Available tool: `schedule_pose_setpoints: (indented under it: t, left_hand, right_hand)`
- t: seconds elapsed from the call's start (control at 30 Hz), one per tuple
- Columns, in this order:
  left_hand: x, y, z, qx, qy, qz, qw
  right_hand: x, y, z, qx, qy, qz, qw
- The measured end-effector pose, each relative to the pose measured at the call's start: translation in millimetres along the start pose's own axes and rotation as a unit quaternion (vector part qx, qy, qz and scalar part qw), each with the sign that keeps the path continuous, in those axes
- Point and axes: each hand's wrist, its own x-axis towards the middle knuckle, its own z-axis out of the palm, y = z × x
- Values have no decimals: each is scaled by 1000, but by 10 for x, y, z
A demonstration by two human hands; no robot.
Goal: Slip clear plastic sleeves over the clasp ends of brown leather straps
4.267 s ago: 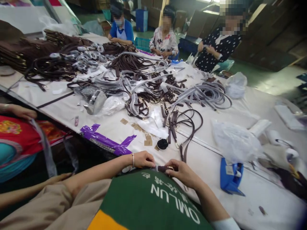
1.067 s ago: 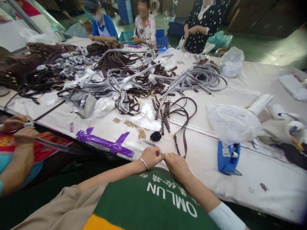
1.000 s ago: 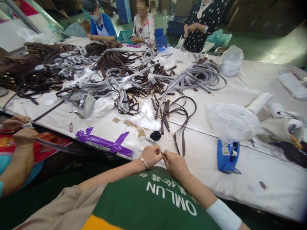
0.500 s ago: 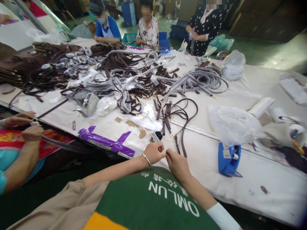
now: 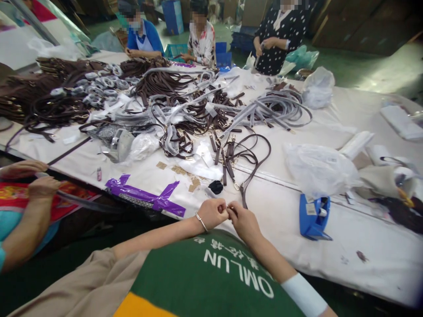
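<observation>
At the table's near edge, my left hand [image 5: 212,214] is closed in a pinch, a bangle on its wrist. My right hand [image 5: 243,221] is also closed, its fingertips meeting the left ones. Whatever small thing sits between the fingertips is too hidden to name. A thin dark brown strap [image 5: 265,152] loops on the table, and its lower part runs down behind my right hand; whether the hand holds it I cannot tell. Just beyond my hands lies a small black bundle [image 5: 216,187]. Short brown straps with metal clasps [image 5: 228,165] lie farther up.
Brown and grey-wrapped straps [image 5: 165,88] pile across the table [image 5: 360,229]. A blue tape dispenser [image 5: 313,218] and a clear plastic bag [image 5: 320,169] are at right. Purple tape [image 5: 145,196] marks the front edge. A co-worker's hands [image 5: 41,187] are at left; several people work across.
The view has shifted slightly. My hands stay together at the near edge. The strap's lower part has drawn closer together beside my right hand. The left co-worker's hands have moved a little.
</observation>
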Motion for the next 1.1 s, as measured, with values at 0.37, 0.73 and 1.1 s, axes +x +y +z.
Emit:
schedule_pose_setpoints:
  t: [0.37, 0.73, 1.1]
  left_hand:
    - [42, 112, 24, 12, -38, 2, 999]
    - [428, 360, -201, -68, -13, 110, 992]
    - [693, -83, 75, 51, -222, 106, 968]
  right_hand:
    - [28, 17, -179, -49, -60, -10, 997]
    - [93, -100, -576, 60, 2, -79, 995]
    - [-28, -264, -2196, 84, 83, -111, 987]
